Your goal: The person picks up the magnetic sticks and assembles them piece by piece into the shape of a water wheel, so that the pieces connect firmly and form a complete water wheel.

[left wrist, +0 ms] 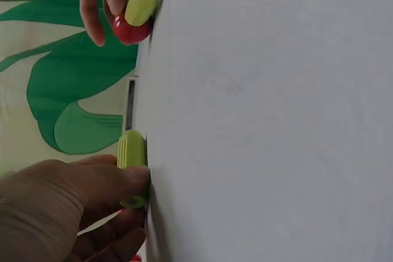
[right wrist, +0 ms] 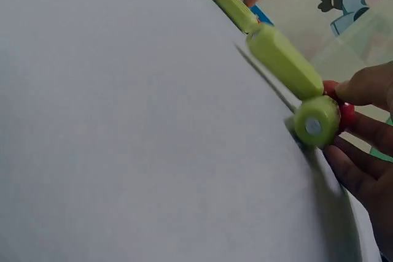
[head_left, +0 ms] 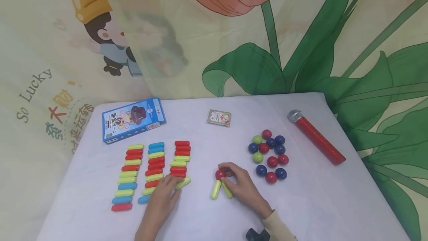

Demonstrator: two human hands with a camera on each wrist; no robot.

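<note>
My left hand [head_left: 163, 198] pinches a yellow-green magnetic stick [left wrist: 128, 150] between thumb and fingers, at the near end of the third column of sticks. In the middle of the table my right hand [head_left: 246, 186] grips a red ball [head_left: 220, 174]. Two yellow-green sticks touch that ball and spread toward the near edge: a left stick [head_left: 216, 189] and a right stick [head_left: 227, 190] close to the thumb. A round metal end shows on one stick [right wrist: 314, 124] in the right wrist view. The left hand partly hides the middle column's near end.
Columns of red, blue and yellow-green sticks [head_left: 127, 174] lie on the left. Several red, blue and green balls [head_left: 264, 148] cluster right of the right hand. Farther back are a blue box [head_left: 133, 120], a small card box [head_left: 219, 118] and a red microphone [head_left: 317, 138].
</note>
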